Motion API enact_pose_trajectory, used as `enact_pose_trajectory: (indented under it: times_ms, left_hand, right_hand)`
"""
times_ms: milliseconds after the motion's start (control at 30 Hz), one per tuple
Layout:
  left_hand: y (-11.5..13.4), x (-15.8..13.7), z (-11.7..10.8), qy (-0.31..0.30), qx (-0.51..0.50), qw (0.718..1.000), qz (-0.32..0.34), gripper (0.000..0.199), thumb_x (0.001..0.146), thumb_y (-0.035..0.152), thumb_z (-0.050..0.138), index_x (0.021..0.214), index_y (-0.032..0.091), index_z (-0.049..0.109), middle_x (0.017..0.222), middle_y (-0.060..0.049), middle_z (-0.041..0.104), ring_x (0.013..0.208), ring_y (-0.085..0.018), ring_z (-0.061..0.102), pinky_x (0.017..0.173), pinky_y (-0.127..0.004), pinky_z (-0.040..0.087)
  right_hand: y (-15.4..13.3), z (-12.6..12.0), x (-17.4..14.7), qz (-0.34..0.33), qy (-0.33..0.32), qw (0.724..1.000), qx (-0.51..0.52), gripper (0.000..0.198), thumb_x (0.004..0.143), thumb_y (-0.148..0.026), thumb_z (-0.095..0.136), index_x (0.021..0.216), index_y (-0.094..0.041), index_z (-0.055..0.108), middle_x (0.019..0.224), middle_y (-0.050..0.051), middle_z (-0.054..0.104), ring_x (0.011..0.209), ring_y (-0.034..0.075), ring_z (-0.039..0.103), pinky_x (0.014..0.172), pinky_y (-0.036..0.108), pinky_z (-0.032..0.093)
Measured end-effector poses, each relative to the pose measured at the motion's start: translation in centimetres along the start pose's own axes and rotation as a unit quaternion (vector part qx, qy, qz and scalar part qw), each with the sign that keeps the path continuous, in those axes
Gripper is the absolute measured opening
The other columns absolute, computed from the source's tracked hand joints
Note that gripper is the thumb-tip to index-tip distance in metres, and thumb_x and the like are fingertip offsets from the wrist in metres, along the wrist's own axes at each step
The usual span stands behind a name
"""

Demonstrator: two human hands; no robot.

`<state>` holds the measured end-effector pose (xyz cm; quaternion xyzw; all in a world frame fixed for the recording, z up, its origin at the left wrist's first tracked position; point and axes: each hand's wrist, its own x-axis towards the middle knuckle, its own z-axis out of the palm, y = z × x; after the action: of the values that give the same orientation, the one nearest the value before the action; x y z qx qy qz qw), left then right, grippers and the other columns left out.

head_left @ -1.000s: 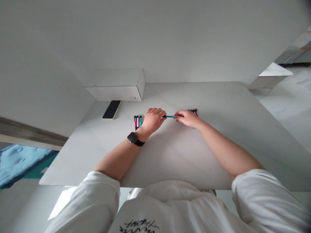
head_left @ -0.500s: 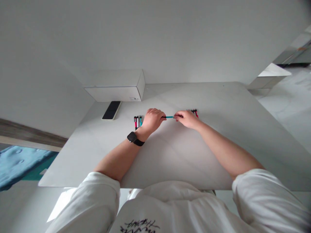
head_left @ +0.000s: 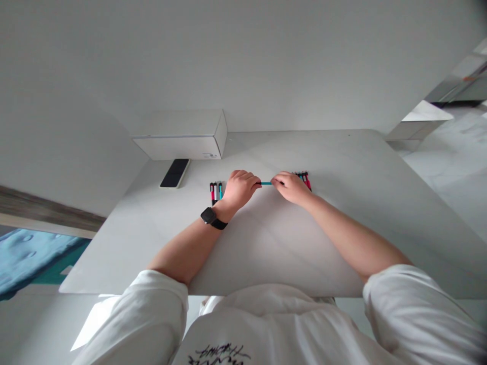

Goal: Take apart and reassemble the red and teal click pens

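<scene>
Head view. My left hand (head_left: 240, 188) and my right hand (head_left: 291, 188) are positioned above the middle of the surface (head_left: 342, 157), back of each hand uppermost, with a short gap between them. A slim teal pen (head_left: 266, 183) spans this gap, aligned left to right. The fingers of my left hand are closed in a pinch on its dark left end; the fingers of my right hand are closed in a pinch on its right end and cover most of it. Only the teal middle section is exposed. Clearance between the pen and the surface cannot be determined.

Left pen group (head_left: 215, 191): a red, a white and a teal pen, dark at the top, lie side by side just left of my left hand. Their near ends are partly hidden by my wrist, which carries a black watch (head_left: 208, 216). Right pen group (head_left: 306, 179): several pens lie close together just beyond my right hand, a red one at the right end. My hand hides part of this group; the exact count cannot be read.

A phone (head_left: 175, 173) lies flat, dark screen up, at the far left. Just beyond it, a white box (head_left: 178, 147) rests on the surface near the wall (head_left: 274, 71).
</scene>
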<state>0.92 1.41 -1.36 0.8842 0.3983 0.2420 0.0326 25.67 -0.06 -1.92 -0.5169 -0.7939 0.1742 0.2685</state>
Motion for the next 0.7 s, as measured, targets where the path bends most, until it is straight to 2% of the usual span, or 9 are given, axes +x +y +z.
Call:
enact_pose_trajectory:
  times_ms: [67,133,233,400,467,567,633,700]
  left_hand:
    - [-0.03,-0.02,0.22,0.006,0.005,1.0,0.009,0.019,0.103,0.037,0.064,0.105,0.025,0.078,0.102,-0.007,0.078,0.101,-0.025,0.065,0.099,-0.044,0.042]
    - [-0.12,-0.02,0.42,0.014,0.01,1.0,0.017,0.017,0.103,0.037,0.065,0.103,0.025,0.077,0.099,-0.006,0.078,0.098,-0.025,0.065,0.097,-0.043,0.043]
    - [-0.23,-0.04,0.64,0.031,0.013,0.999,0.026,0.015,0.102,0.035,0.066,0.102,0.025,0.077,0.097,-0.006,0.077,0.096,-0.025,0.066,0.095,-0.043,0.044]
    - [-0.13,-0.06,0.8,0.039,0.019,0.998,0.035,0.016,0.103,0.035,0.065,0.103,0.025,0.077,0.097,-0.006,0.077,0.096,-0.025,0.066,0.096,-0.043,0.043]
    - [-0.05,-0.05,0.83,0.036,0.021,0.999,0.035,0.016,0.103,0.035,0.064,0.102,0.025,0.077,0.097,-0.006,0.077,0.095,-0.025,0.065,0.096,-0.043,0.043]
    - [0.02,-0.02,0.8,0.03,0.023,0.999,0.033,0.017,0.104,0.035,0.063,0.104,0.025,0.077,0.098,-0.007,0.077,0.096,-0.025,0.065,0.096,-0.044,0.043]
    - [0.05,-0.02,0.76,0.027,0.022,0.999,0.034,0.018,0.104,0.035,0.062,0.105,0.025,0.077,0.099,-0.007,0.077,0.097,-0.025,0.065,0.096,-0.044,0.043]
    - [0.06,-0.02,0.75,0.024,0.022,0.999,0.036,0.018,0.104,0.035,0.062,0.105,0.025,0.077,0.099,-0.007,0.076,0.097,-0.025,0.065,0.097,-0.044,0.043]
  right_hand:
    - [0.32,0.29,0.0,-0.017,0.005,1.0,-0.005,0.02,0.103,-0.03,0.057,0.098,-0.023,0.075,0.103,0.008,0.072,0.097,0.022,0.068,0.091,0.032,0.049]
    - [0.61,0.56,-0.02,-0.042,0.023,0.999,0.002,0.011,0.099,-0.027,0.063,0.101,-0.023,0.072,0.105,0.008,0.071,0.098,0.023,0.068,0.091,0.033,0.05]
    - [0.82,0.86,-0.07,-0.061,0.043,0.997,0.015,0.014,0.097,-0.028,0.067,0.11,-0.024,0.07,0.11,0.008,0.071,0.104,0.024,0.068,0.094,0.037,0.052]
    - [0.83,1.02,-0.09,-0.061,0.03,0.998,0.003,0.017,0.103,-0.027,0.056,0.098,-0.024,0.072,0.104,0.008,0.071,0.099,0.024,0.069,0.092,0.038,0.053]
    - [0.81,1.0,-0.11,-0.061,0.033,0.998,0.0,0.009,0.099,-0.025,0.062,0.101,-0.023,0.071,0.105,0.008,0.071,0.099,0.024,0.068,0.092,0.038,0.053]
    - [0.74,0.95,-0.16,-0.054,0.045,0.997,0.006,0.017,0.095,-0.027,0.069,0.111,-0.023,0.07,0.111,0.009,0.071,0.103,0.025,0.068,0.094,0.038,0.053]
    - [0.72,0.93,-0.16,-0.048,0.04,0.998,0.006,0.013,0.1,-0.03,0.063,0.107,-0.024,0.072,0.109,0.009,0.072,0.102,0.024,0.068,0.094,0.038,0.052]
    - [0.8,0.97,-0.14,-0.045,0.028,0.999,0.0,0.019,0.104,-0.029,0.056,0.098,-0.023,0.073,0.103,0.008,0.072,0.099,0.023,0.069,0.091,0.036,0.052]
